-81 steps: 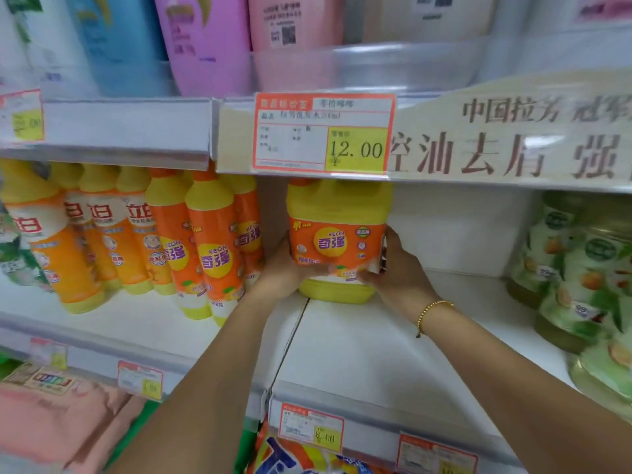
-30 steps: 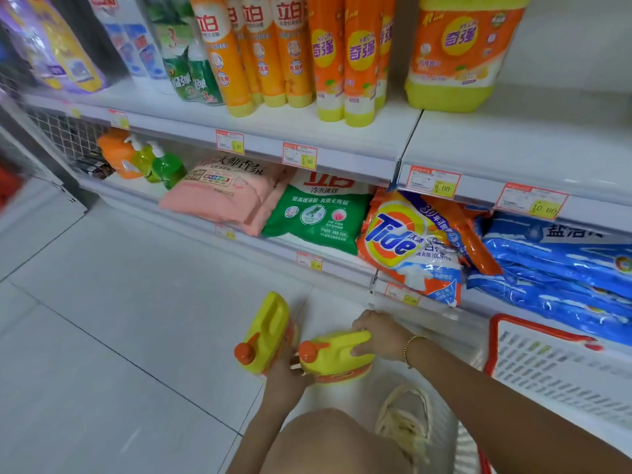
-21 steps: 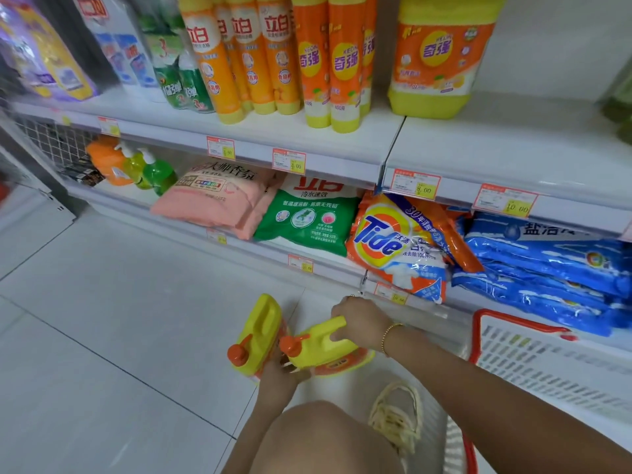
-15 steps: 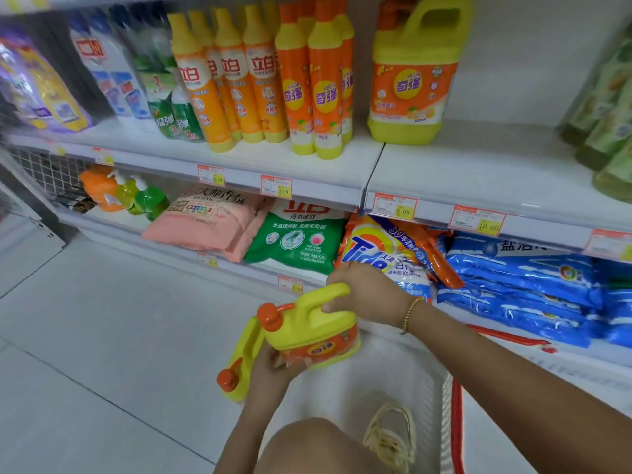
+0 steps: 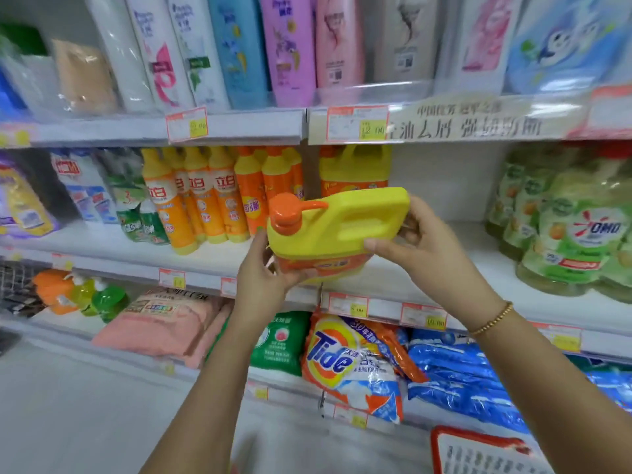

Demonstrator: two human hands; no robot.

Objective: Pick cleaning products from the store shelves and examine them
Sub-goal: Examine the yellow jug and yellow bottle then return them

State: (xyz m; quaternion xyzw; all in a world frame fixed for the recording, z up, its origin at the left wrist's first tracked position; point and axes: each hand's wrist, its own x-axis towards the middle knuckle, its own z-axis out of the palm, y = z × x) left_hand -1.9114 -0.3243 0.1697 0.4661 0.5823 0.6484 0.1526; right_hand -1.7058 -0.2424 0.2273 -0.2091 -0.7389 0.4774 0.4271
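The yellow detergent jug [image 5: 337, 230] has come up from low down by the floor, where it was half a second ago, and now sits in the air at the height of the middle shelf [image 5: 427, 278], just in front of it. It is tipped so its top faces the person, with the orange cap [image 5: 285, 213] at the left and the moulded handle running to the right. The left hand [image 5: 263, 271] cups the lower left of the jug, fingers curled under the orange label and the thumb lying up towards the cap. The right hand [image 5: 427, 248] grips the handle end, thumb laid across the near face and fingers wrapped behind the corner. A gold bracelet [image 5: 492, 319] circles the right wrist. Straight behind the held jug a second jug of the same kind [image 5: 354, 169] stands upright on the shelf, under a price tag [image 5: 357, 123] marked 12.00. To its left stands a row of orange and yellow dish-soap bottles [image 5: 205, 200]; well off to the right are green OMO bottles [image 5: 574, 230]. On the shelf below lie a Tide bag [image 5: 342, 360], blue bags [image 5: 455, 378], a green bag [image 5: 280, 343] and a pink bag [image 5: 164, 323]. Tall shampoo bottles [image 5: 287, 46] line the top shelf. The corner of a red basket [image 5: 441, 439] shows at the bottom right.
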